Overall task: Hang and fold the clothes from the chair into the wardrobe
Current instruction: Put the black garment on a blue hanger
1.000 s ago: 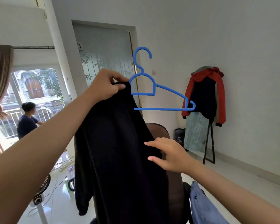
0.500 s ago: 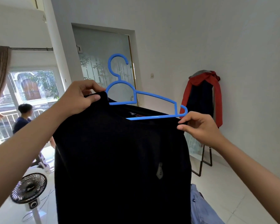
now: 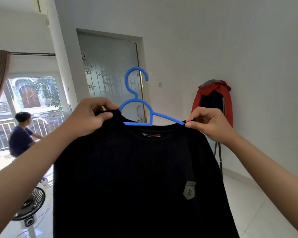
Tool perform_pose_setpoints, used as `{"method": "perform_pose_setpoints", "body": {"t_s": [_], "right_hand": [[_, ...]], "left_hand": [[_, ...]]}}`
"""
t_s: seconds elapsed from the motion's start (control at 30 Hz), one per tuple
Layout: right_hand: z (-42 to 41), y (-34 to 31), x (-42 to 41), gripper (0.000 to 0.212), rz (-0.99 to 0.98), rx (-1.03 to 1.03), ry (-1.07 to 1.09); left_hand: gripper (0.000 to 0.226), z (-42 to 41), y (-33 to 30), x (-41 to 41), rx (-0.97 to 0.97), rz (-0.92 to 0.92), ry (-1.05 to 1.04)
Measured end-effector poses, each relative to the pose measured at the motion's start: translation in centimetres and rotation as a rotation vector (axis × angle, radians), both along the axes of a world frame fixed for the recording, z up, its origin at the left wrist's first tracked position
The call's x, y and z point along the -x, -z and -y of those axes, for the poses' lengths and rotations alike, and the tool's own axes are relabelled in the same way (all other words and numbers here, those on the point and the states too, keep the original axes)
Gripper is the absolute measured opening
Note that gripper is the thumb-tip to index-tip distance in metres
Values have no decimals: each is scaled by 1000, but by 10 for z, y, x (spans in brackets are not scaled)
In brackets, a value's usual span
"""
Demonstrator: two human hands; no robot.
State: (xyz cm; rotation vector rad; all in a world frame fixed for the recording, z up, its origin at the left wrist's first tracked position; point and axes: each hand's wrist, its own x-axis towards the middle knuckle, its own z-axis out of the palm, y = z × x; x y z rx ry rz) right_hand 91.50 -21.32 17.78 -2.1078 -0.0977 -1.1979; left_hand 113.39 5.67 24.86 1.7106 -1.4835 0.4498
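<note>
Black shirt (image 3: 136,177) hangs spread in front of me on a blue hanger (image 3: 138,107), whose hook stands upright above the collar. My left hand (image 3: 89,117) pinches the shirt's left shoulder between thumb and curled fingers. My right hand (image 3: 208,124) pinches the fabric at the hanger's right tip. A fan (image 3: 31,205) stands low to my left.

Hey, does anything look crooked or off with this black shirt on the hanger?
Slightly. The blue hanger sits tilted, its right arm sloping down to where the right hand pinches the black shirt shoulder. Left hand grips the other shoulder.
</note>
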Motion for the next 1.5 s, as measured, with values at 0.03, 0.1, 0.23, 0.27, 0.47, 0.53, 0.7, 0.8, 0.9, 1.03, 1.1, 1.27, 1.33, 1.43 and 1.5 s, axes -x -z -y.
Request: {"method": "perform_pose_setpoints", "body": {"t_s": [0.03,0.1,0.23,0.27,0.47,0.53,0.7,0.8,0.9,1.03,1.1,1.27,1.33,1.43,1.5], "right_hand": [[-3,0,-2,11,0,27,32],[-6,1,-5,11,-12,75,88],[-4,2,-5,23,-49,84,184],[-2,3,-4,27,-60,92,205],[15,-4,6,11,-124,115,295],[28,-11,13,9,-159,120,312],[47,-28,31,10,-174,114,322],[52,-31,41,14,-187,121,334],[50,-32,51,16,-169,98,325],[35,-29,67,16,-157,58,329],[22,-26,73,16,-143,39,346],[-25,-19,91,20,-112,67,409],[-42,-19,105,26,-152,60,461],[-63,-15,129,21,-226,14,480],[-82,-9,140,14,-226,1,494]], "left_hand": [[42,6,4,1,-1,-8,9],[50,17,12,2,7,-27,28],[58,37,22,6,59,-57,59],[59,41,24,7,66,-58,64],[58,65,30,20,17,-67,104],[54,70,32,23,-19,-50,101],[55,72,39,23,-11,-63,105],[60,74,47,23,15,-92,122],[59,72,54,19,76,-157,143],[58,66,58,22,96,-182,156],[58,59,58,26,100,-171,169],[63,30,57,41,185,-225,193],[63,13,56,44,201,-238,192],[63,-12,59,44,214,-264,186],[61,-27,65,48,200,-275,201]]}}
